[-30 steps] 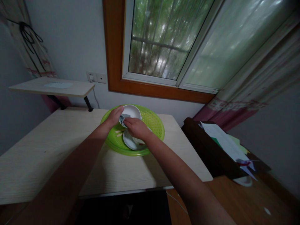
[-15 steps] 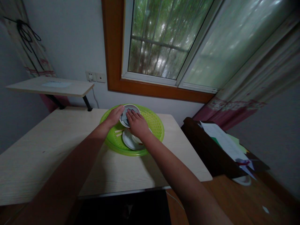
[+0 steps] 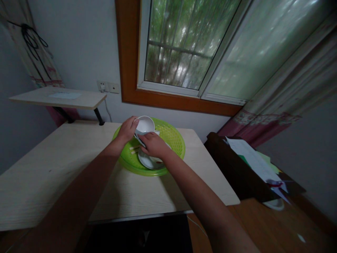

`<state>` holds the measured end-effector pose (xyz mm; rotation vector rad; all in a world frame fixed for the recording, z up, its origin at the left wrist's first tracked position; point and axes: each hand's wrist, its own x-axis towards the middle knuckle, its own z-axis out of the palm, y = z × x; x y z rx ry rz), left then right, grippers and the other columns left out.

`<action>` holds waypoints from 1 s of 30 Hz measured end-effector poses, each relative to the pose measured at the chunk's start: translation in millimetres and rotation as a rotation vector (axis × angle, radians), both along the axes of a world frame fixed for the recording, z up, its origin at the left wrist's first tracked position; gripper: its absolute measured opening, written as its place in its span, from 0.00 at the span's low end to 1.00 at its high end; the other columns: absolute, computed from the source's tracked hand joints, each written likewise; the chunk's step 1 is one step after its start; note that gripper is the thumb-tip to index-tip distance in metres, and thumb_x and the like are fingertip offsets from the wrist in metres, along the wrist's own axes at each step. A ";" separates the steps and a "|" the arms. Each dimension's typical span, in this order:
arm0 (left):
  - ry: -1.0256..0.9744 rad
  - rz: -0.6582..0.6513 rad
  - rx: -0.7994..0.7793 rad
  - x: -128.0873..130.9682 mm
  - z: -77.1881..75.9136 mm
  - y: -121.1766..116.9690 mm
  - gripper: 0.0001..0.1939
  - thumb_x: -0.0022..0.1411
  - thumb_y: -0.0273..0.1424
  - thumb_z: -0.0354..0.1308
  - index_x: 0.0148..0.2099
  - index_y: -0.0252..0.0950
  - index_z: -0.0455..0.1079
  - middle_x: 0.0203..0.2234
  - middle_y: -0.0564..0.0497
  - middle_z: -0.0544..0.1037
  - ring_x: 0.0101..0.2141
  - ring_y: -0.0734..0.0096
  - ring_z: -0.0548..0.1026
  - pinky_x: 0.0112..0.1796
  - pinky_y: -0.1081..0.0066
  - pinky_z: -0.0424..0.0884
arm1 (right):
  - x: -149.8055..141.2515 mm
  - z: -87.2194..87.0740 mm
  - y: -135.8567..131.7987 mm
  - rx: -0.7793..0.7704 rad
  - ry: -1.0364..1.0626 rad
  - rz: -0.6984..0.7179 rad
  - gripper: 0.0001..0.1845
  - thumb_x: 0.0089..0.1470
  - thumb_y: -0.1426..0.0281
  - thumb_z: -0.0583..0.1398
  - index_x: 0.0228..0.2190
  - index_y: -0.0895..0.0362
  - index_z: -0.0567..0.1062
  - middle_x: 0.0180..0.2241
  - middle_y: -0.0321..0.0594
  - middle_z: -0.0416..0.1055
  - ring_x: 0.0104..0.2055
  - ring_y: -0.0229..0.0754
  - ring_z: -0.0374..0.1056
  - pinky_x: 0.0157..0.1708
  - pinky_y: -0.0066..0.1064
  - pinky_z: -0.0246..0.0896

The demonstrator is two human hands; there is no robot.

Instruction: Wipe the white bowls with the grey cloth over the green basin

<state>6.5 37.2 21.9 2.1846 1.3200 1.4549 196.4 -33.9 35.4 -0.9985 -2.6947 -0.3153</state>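
My left hand (image 3: 127, 128) grips the rim of a small white bowl (image 3: 145, 124), held tilted above a round green plastic basket (image 3: 173, 138) on the light wooden table (image 3: 65, 165). My right hand (image 3: 152, 144) is closed on a grey cloth (image 3: 138, 138), pressed against the underside of the bowl. Below my right hand a white plate (image 3: 147, 161) lies in the basket, partly hidden. A pair of wooden chopsticks (image 3: 134, 149) lies in the basket to the left of the plate.
A small wall shelf (image 3: 58, 98) juts out at the left above the table. A dark box holding papers (image 3: 252, 161) stands to the right of the table. A window (image 3: 181, 45) and curtain (image 3: 286, 91) are behind.
My right hand drew the cloth out of the bowl's inside and down to its underside. The left hand tilted the bowl so its white inside shows again.
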 end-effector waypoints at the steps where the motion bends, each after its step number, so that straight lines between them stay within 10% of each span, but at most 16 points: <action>1: -0.007 -0.003 0.008 -0.4 -0.8 0.6 0.25 0.73 0.46 0.39 0.49 0.35 0.72 0.43 0.42 0.78 0.45 0.58 0.74 0.51 0.61 0.68 | 0.2 -0.9 -0.6 -0.013 0.022 0.018 0.30 0.66 0.60 0.57 0.63 0.63 0.65 0.50 0.53 0.76 0.52 0.51 0.70 0.56 0.41 0.59; 12: -0.052 0.018 -0.003 -0.4 0.3 0.4 0.25 0.72 0.46 0.39 0.49 0.34 0.71 0.43 0.41 0.78 0.45 0.59 0.75 0.50 0.61 0.69 | 1.8 3.9 3.4 -0.027 0.096 -0.046 0.26 0.72 0.54 0.47 0.52 0.57 0.77 0.51 0.47 0.78 0.54 0.46 0.71 0.56 0.38 0.58; 22: -0.002 -0.015 -0.040 1.9 2.2 -3.1 0.23 0.73 0.46 0.39 0.47 0.37 0.70 0.41 0.43 0.78 0.42 0.59 0.75 0.48 0.61 0.70 | 1.6 -1.8 5.0 0.145 0.115 -0.246 0.29 0.72 0.53 0.46 0.45 0.57 0.81 0.55 0.48 0.76 0.64 0.49 0.63 0.69 0.51 0.37; 30: -0.020 -0.004 0.005 0.3 -0.4 -0.7 0.25 0.73 0.46 0.39 0.48 0.37 0.71 0.42 0.42 0.78 0.44 0.59 0.76 0.50 0.60 0.70 | 0.9 0.8 4.0 0.084 0.095 -0.142 0.28 0.72 0.54 0.48 0.44 0.58 0.81 0.47 0.47 0.80 0.55 0.47 0.71 0.68 0.45 0.42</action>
